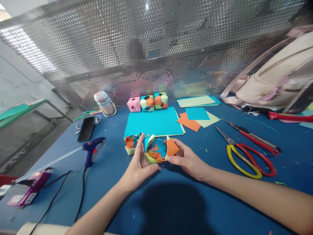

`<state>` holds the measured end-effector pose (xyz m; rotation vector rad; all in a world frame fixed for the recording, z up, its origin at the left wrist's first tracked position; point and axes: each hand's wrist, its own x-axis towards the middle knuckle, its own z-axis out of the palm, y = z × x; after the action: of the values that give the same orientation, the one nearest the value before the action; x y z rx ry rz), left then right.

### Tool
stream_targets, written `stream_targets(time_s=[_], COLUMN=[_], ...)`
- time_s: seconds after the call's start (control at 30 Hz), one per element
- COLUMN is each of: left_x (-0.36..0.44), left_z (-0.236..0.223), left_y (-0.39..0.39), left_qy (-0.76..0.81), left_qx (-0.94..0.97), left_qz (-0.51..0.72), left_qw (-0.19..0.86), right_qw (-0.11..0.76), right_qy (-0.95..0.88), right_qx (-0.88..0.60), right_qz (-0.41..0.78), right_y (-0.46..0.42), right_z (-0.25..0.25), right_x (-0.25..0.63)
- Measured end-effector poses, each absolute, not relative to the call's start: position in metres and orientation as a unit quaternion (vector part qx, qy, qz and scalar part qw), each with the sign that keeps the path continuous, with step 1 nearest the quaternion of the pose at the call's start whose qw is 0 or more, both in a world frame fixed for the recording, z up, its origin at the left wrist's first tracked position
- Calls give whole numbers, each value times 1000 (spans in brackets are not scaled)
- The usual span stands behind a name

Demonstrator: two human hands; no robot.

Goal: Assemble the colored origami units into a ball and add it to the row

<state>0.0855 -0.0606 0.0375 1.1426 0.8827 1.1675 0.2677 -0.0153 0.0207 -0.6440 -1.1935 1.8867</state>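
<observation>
Paper model [160,148] held over blue table [112,195]. Left hand [140,167] cups one side; right hand [189,160] pinches orange flap [172,148]. Light, even pressure seems best; thin folds look easy to crush.

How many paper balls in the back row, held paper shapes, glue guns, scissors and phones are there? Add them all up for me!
Back-row paper balls: 3
Held paper shape: 1
Glue gun: 1
Scissors: 1
Phone: 1
Total: 7
</observation>
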Motion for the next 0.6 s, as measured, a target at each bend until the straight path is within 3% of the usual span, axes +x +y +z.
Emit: stream_targets(time_s=[0.6], left_x=[86], left_z=[30], left_y=[-70], left_qy=[436], left_qx=[514], left_qz=[507], left_qw=[537], right_qw=[380], right_qy=[-490], right_qx=[-263], right_qz=[739], right_y=[-27], right_z=[25], right_x=[268])
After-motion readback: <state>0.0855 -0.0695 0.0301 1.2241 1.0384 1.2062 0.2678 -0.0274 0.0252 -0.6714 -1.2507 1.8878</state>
